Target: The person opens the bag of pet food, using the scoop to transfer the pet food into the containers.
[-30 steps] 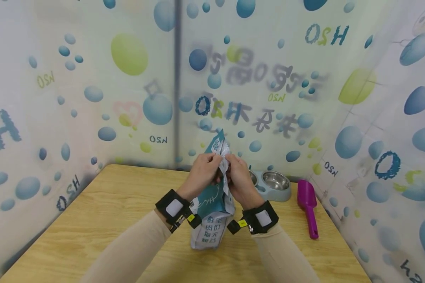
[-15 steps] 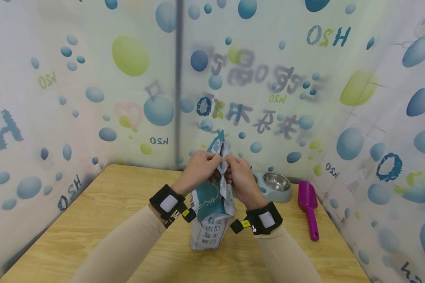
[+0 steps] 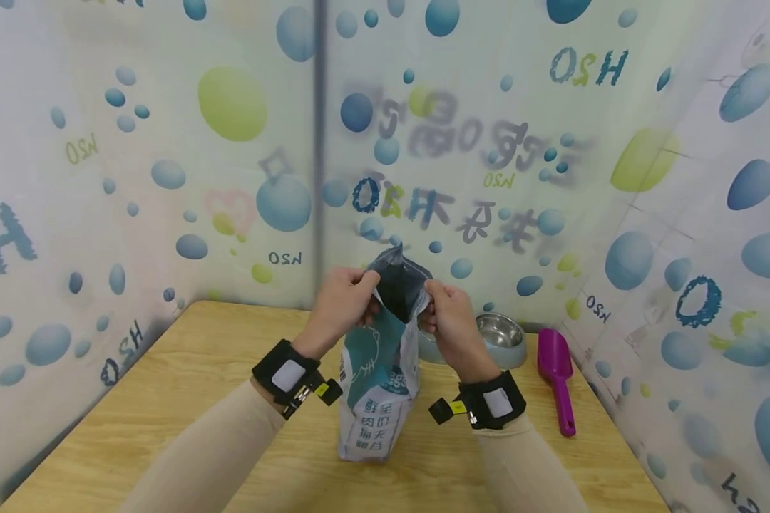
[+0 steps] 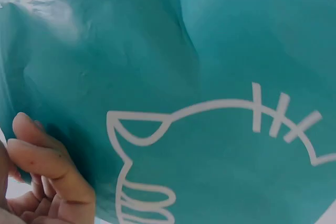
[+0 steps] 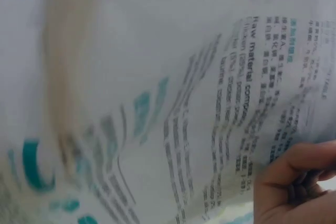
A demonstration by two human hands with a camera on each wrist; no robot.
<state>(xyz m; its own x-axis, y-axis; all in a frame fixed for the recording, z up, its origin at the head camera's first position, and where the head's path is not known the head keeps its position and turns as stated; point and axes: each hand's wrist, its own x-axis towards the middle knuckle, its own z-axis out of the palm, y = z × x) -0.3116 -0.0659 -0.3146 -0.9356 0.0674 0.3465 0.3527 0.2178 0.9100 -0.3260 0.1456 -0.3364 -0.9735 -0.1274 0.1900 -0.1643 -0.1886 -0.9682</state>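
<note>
A teal and white cat food bag (image 3: 378, 356) stands upright on the table, its mouth spread wide and the dark grey inside showing. The left hand (image 3: 345, 305) pinches the left edge of the mouth between thumb and curled fingers. On the opposite edge, the right hand (image 3: 454, 320) pinches the rim the same way. In the left wrist view, the teal side with a white cat outline fills the picture beside the left hand (image 4: 50, 177). Printed ingredient text covers the white side in the right wrist view, with the right hand (image 5: 296, 182) at the lower right corner.
Behind the right hand, a pale blue double bowl (image 3: 507, 354) with metal dishes stands near the back edge, partly hidden. A purple scoop (image 3: 556, 370) lies at the table's right side. Patterned curtains (image 3: 244, 214) border the wooden table (image 3: 186, 377).
Both hands have moved apart, left and right. The bag's mouth, pressed nearly flat between them before, has opened to show its inside.
</note>
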